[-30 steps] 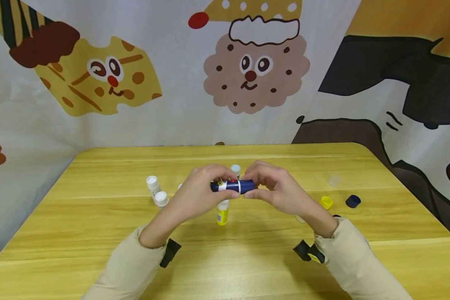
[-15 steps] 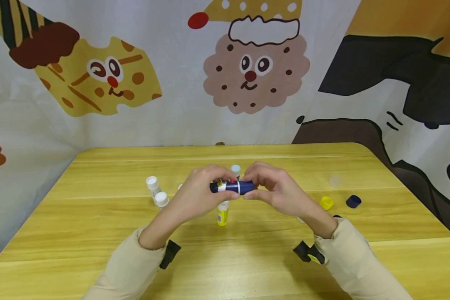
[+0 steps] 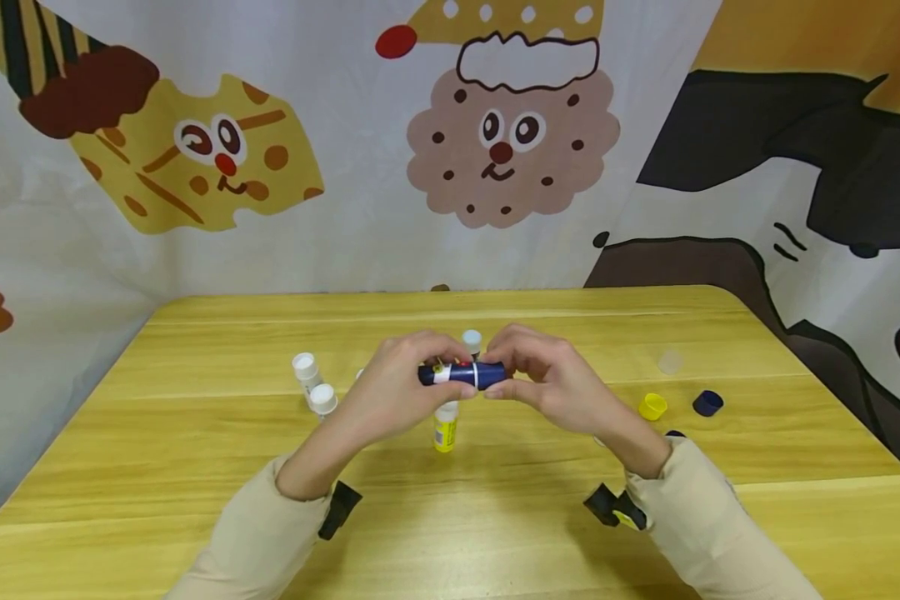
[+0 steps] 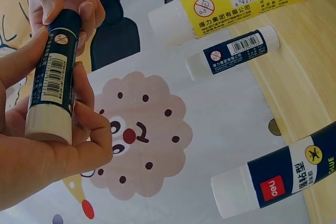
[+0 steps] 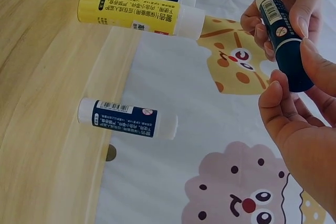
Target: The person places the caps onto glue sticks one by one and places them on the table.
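Observation:
A navy glue stick (image 3: 461, 374) is held sideways above the table between both hands. My left hand (image 3: 401, 383) grips its labelled body, thumb on the near side. At the other end, my right hand (image 3: 555, 377) pinches the plain navy cap (image 5: 294, 65) between thumb and fingers. The cap sits against the body with a pale ring at the joint. In the left wrist view the stick's white base (image 4: 50, 121) and barcode label show. Just below the hands stands a yellow glue stick (image 3: 445, 433), its top partly hidden by the left hand.
White-topped glue sticks (image 3: 305, 371) stand on the left, partly behind my left arm. Another small glue stick (image 3: 472, 340) is behind the hands. On the right lie a yellow cap (image 3: 652, 407), a navy cap (image 3: 708, 403) and a translucent cap (image 3: 670, 362). A patterned curtain (image 3: 367, 250) hangs behind the table.
Both hands and the navy glue stick have drifted very slightly left. The grips look the same, and the things on the table have stayed put.

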The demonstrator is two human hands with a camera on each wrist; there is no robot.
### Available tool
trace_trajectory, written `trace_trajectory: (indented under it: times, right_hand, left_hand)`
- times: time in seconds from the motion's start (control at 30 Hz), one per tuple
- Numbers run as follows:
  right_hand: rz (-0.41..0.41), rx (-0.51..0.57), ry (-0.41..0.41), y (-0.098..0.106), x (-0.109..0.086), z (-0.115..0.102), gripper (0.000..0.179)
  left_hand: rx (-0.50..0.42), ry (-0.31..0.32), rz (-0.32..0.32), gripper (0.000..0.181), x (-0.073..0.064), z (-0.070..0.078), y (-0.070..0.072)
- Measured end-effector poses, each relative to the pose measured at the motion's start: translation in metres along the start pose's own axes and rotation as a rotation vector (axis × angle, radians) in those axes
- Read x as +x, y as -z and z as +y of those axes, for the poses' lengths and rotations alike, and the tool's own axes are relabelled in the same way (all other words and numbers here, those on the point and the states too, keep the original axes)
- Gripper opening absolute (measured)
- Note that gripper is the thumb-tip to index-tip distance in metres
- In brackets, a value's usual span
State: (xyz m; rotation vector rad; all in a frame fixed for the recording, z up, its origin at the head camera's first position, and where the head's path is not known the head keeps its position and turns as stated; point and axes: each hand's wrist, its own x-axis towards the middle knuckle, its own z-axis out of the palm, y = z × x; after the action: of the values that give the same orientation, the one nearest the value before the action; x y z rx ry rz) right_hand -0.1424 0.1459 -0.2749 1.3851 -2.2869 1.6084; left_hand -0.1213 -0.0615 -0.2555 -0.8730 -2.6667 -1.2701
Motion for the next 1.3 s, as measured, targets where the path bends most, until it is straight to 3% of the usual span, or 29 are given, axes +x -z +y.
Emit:
trace_trajectory:
  times: [0.83, 1.3]
  right_hand:
    - [-0.002, 0.019, 0.015, -0.0007, -0.0011, 0.0016, 0.021]
    - [-0.048, 0.023, -0.019, 0.0008, -0.0012, 0.0033, 0.023]
  left_hand:
    - [-0.008, 0.034, -0.001, 0.024, 0.0003, 0.0012, -0.0019]
    - [-0.058, 0.016, -0.007, 0.027, -0.0030, -0.0083, -0.0033]
